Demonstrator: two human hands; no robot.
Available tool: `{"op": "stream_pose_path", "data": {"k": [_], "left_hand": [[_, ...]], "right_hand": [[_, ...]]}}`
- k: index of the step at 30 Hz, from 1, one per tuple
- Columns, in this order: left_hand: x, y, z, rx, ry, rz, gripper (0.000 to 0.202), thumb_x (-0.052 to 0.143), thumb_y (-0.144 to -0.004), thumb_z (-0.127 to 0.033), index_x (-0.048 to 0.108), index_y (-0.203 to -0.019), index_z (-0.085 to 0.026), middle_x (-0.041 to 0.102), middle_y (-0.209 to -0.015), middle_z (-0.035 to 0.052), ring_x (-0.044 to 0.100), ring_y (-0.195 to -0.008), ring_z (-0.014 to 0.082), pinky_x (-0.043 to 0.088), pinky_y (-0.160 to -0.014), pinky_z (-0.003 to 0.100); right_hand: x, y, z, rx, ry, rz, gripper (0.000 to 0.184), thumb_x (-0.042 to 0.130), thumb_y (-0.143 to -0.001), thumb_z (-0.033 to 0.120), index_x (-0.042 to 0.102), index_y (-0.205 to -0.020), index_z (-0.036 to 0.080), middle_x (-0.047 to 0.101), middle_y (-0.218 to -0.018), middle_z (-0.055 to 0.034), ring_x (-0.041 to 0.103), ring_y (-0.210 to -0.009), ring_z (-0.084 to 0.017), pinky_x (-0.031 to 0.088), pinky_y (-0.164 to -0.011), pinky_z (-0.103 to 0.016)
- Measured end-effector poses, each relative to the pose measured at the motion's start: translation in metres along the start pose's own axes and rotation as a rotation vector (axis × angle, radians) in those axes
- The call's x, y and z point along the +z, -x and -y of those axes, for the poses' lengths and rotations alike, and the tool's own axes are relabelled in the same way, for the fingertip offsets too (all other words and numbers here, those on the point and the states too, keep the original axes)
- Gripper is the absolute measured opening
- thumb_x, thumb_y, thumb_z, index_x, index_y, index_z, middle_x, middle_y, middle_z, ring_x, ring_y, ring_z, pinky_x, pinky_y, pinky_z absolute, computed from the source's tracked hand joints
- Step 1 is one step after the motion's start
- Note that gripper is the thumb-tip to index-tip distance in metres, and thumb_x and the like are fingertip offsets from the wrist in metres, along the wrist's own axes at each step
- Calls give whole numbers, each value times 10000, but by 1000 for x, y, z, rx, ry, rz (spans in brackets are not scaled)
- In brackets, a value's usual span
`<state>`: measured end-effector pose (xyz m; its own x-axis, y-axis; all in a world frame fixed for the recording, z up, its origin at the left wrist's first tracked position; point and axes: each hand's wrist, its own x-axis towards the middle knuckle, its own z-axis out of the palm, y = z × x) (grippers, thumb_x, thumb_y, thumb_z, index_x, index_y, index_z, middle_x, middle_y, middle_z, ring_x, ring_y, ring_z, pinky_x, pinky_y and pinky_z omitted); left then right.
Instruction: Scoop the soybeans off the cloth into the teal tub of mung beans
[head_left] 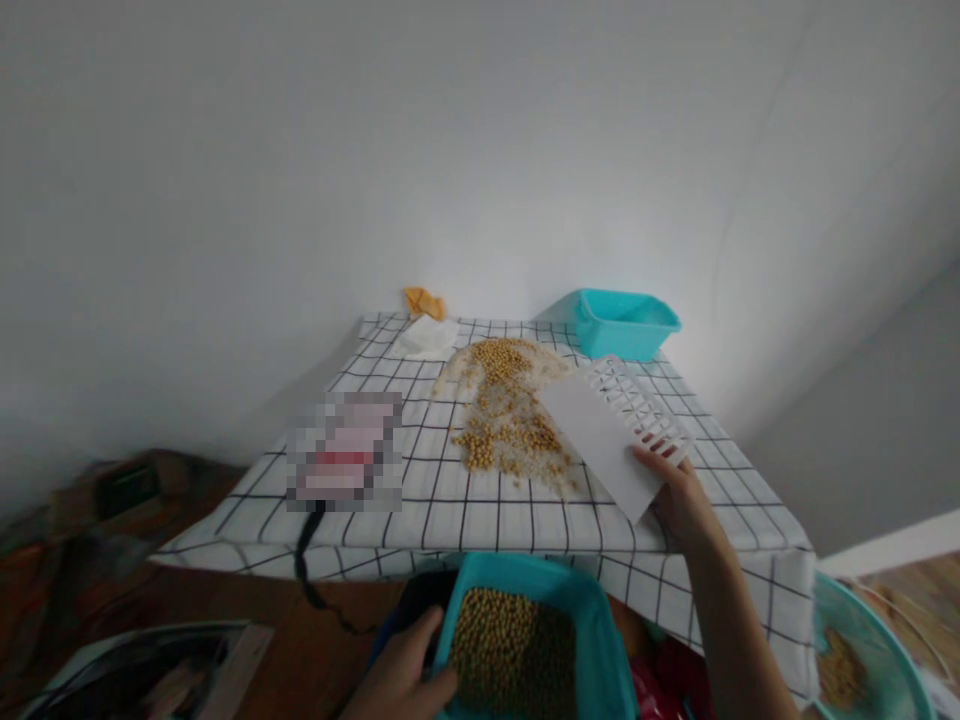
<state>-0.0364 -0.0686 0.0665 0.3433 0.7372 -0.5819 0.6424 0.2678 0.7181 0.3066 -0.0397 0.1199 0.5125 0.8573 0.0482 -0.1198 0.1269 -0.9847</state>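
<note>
With the soybeans (480, 447) on the table as the clock's centre, the right hand (679, 495) is at 4 o'clock, fingers closed on the near right edge of a white slotted sheet (592, 430). The sheet slants above the cloth, its left edge beside the beans.

The left hand (405, 670), at 7 o'clock, is partly curled at the left wall of a turquoise tub (613, 650); whether it grips the rim, I cannot tell. The tub is at 6 o'clock, below the table edge, with more soybeans inside.

Smaller pale grains (551, 465) are mixed among the tabletop soybeans, on a white checked tablecloth (442, 510). A pixelated object (352, 445) lies at 9, a dark strap (302, 560) hanging below it. White tissue (427, 337) sits at 10, touching or just beside an orange cloth (424, 303). A turquoise basin (637, 345) stands at 2. Farther out at 4, past the table, a larger bowl (885, 630) holds tan material.
</note>
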Motion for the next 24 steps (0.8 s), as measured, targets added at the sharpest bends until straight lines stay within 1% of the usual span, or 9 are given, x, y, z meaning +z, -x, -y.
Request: {"op": "stream_pose_path", "data": {"k": [2,4,6,8,12,14,16,19,24], "left_hand": [[1,3,-6,-12,77,14,748,429,-775,-320,331,-1454,-22,609,-1332,250,705,-579,178,533,-510,277],[2,5,-10,-2,147,-18,711,456,-754,-297,381,-1412,-38,732,-1040,168,665,-520,154,495,-482,244],[4,7,-13,-3,190,-49,691,460,-749,-276,382,-1389,-27,719,-784,79,625,-477,145,453,-452,229],[4,9,-15,4,217,-58,649,457,-751,-259,404,-1362,-45,673,-677,19,596,-453,134,423,-435,219],[3,9,-16,30,207,-59,482,453,-756,-243,522,-1218,-123,631,-643,-24,566,-438,117,400,-413,209],[3,7,-14,9,183,-61,465,466,-753,-248,523,-1201,-135,624,-632,-31,568,-441,125,414,-419,216],[2,4,-11,8,156,-74,472,470,-755,-258,505,-1208,-131,632,-669,-22,574,-450,131,432,-431,228],[2,3,-10,70,111,-76,387,437,-773,-269,530,-1125,-138,620,-727,-11,584,-484,130,455,-462,236],[3,12,-18,121,10,-149,371,426,-755,-270,572,-1074,-148,659,-798,38,650,-596,185,508,-551,275]], "right_hand": [[-2,3,-1,61,12,70,447,777,-659,384,680,-1054,200,749,-998,-92,711,-840,-283,584,-741,-421],[-4,5,-2,103,28,119,437,795,-639,370,683,-1022,191,754,-947,-95,714,-781,-278,587,-699,-417],[-6,5,-3,125,34,130,434,805,-622,359,681,-1001,188,754,-893,-92,711,-736,-277,584,-652,-411],[-6,4,-4,128,32,127,429,808,-604,355,678,-975,184,751,-851,-87,706,-703,-275,577,-624,-404],[-5,3,-2,145,8,107,411,823,-546,321,670,-901,184,734,-767,-53,690,-653,-257,557,-587,-369],[-4,4,0,164,8,111,404,823,-542,304,669,-895,185,728,-756,-44,682,-642,-248,545,-576,-356],[-4,5,1,173,32,144,384,814,-564,296,676,-903,182,732,-782,-51,678,-653,-242,539,-588,-353],[-5,7,1,148,64,186,338,797,-585,276,686,-888,176,733,-809,-54,671,-664,-224,530,-606,-335],[-7,7,-1,132,84,215,325,790,-599,269,683,-890,175,723,-798,-44,659,-657,-210,521,-595,-316]]}}
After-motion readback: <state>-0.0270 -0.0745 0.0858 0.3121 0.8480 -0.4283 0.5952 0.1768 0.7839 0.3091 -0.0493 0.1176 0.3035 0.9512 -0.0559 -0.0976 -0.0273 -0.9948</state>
